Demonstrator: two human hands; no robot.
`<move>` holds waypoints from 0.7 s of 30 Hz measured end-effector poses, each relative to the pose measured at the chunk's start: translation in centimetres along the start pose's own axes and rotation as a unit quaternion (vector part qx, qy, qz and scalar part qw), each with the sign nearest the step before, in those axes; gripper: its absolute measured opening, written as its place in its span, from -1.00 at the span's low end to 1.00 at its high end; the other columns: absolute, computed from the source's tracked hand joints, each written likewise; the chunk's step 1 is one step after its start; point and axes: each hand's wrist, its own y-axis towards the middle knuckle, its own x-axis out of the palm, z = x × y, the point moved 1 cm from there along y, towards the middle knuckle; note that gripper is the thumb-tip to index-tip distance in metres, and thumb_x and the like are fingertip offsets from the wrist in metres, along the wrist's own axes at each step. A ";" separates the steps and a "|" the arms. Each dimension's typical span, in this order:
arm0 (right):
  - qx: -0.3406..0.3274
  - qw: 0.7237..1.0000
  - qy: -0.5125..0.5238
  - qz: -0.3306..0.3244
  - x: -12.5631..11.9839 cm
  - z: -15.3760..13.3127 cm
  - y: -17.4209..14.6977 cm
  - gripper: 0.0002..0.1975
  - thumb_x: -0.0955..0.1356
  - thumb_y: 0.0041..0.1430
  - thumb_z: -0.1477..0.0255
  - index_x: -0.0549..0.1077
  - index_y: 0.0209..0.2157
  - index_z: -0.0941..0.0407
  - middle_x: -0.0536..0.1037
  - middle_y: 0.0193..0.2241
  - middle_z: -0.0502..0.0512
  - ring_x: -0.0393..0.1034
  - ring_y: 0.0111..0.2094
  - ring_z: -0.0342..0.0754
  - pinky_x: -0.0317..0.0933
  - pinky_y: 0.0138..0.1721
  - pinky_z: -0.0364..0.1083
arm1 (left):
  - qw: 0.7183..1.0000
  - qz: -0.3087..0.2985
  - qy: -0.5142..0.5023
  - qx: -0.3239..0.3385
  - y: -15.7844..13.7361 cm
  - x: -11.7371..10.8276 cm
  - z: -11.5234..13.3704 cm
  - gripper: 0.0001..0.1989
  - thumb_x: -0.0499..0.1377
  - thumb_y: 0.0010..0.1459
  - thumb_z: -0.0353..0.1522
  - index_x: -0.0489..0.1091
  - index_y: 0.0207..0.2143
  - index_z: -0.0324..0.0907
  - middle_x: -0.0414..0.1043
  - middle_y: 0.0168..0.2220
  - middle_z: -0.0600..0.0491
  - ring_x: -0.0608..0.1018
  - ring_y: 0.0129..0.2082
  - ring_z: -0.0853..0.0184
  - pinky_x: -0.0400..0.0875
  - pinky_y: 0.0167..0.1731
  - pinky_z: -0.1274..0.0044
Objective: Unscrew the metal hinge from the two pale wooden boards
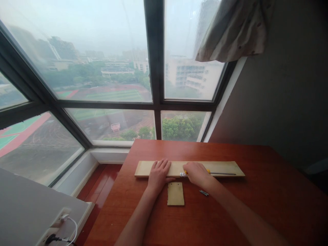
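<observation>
A long pale board (220, 167) lies crosswise on the table. My left hand (159, 174) presses flat on its left part, fingers stretched out and the thumb by its near edge. My right hand (197, 172) is closed around the yellow handle of a screwdriver (222, 174), whose metal shaft points right along the board's near edge. Just left of these fingers a small white or silvery piece with dark holes (182, 174) shows, partly covered by the hand. A small pale rectangular plate (175, 194) with two holes near its top lies in front of the board.
Small metal screws (204, 193) lie on the reddish-brown table (243, 205) right of the plate. Large windows (102, 75) rise beyond the table, and a curtain (233, 30) hangs at upper right. At lower left a wall socket (60, 217) has plugged-in cords.
</observation>
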 end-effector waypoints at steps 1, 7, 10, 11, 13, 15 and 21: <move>-0.001 1.000 0.001 0.001 0.0 0.0 0.0 -0.81 0.27 0.09 0.55 0.49 -0.30 0.09 0.56 -0.25 0.18 0.44 -0.20 0.05 0.10 -0.30 -0.11 | 1.000 0.001 0.000 0.000 0.0 0.0 0.0 -0.28 0.23 -0.05 0.05 0.28 0.10 -0.11 0.33 0.13 -0.10 0.35 0.13 0.06 0.20 0.10 0.24; 0.000 1.000 0.013 0.012 0.1 0.2 0.0 -0.84 0.25 0.18 0.48 0.46 -0.28 0.10 0.56 -0.24 0.17 0.43 -0.20 0.02 0.05 -0.33 -0.12 | 1.000 0.001 -0.005 0.001 0.0 -0.2 0.1 -0.31 0.22 -0.03 0.04 0.28 0.10 -0.09 0.33 0.13 -0.10 0.35 0.13 0.06 0.19 0.10 0.24; -0.006 1.000 0.018 0.016 0.1 0.1 -0.2 -0.84 0.24 0.18 0.53 0.44 -0.27 0.10 0.55 -0.23 0.14 0.42 -0.19 0.00 0.03 -0.34 -0.13 | 1.000 0.002 -0.005 -0.001 0.0 -0.2 0.2 -0.32 0.22 -0.02 0.03 0.28 0.10 -0.09 0.34 0.13 -0.10 0.35 0.12 0.06 0.19 0.10 0.23; -0.009 1.000 0.020 0.017 0.0 0.0 -0.2 -0.83 0.24 0.17 0.54 0.43 -0.27 0.10 0.54 -0.22 0.13 0.41 -0.19 0.00 0.02 -0.34 -0.13 | 1.000 0.002 -0.005 -0.001 0.0 -0.2 0.2 -0.32 0.22 -0.02 0.03 0.29 0.10 -0.08 0.34 0.12 -0.11 0.35 0.12 0.06 0.19 0.10 0.23; -0.013 1.000 0.022 0.017 0.0 0.0 -0.4 -0.82 0.24 0.15 0.58 0.43 -0.27 0.09 0.54 -0.22 0.12 0.41 -0.19 -0.02 0.00 -0.35 -0.13 | 1.000 0.002 -0.005 -0.003 0.0 -0.2 0.2 -0.32 0.23 -0.02 0.03 0.29 0.10 -0.09 0.33 0.13 -0.11 0.35 0.12 0.06 0.19 0.10 0.23; -0.013 0.999 0.024 0.017 0.0 0.0 -0.4 -0.80 0.23 0.14 0.60 0.42 -0.27 0.09 0.54 -0.22 0.12 0.41 -0.20 -0.02 -0.01 -0.35 -0.13 | 1.000 -0.002 -0.004 -0.004 0.0 -0.2 0.1 -0.31 0.23 -0.02 0.03 0.28 0.10 -0.10 0.33 0.13 -0.10 0.35 0.12 0.06 0.19 0.10 0.23; -0.013 0.999 0.026 0.020 -0.1 0.3 -0.3 -0.79 0.22 0.13 0.60 0.43 -0.28 0.08 0.55 -0.25 0.10 0.41 -0.22 -0.02 -0.03 -0.36 -0.12 | 1.000 -0.008 -0.003 -0.002 0.0 -0.4 0.2 -0.31 0.23 -0.03 0.03 0.28 0.10 -0.10 0.33 0.13 -0.10 0.35 0.13 0.07 0.18 0.10 0.24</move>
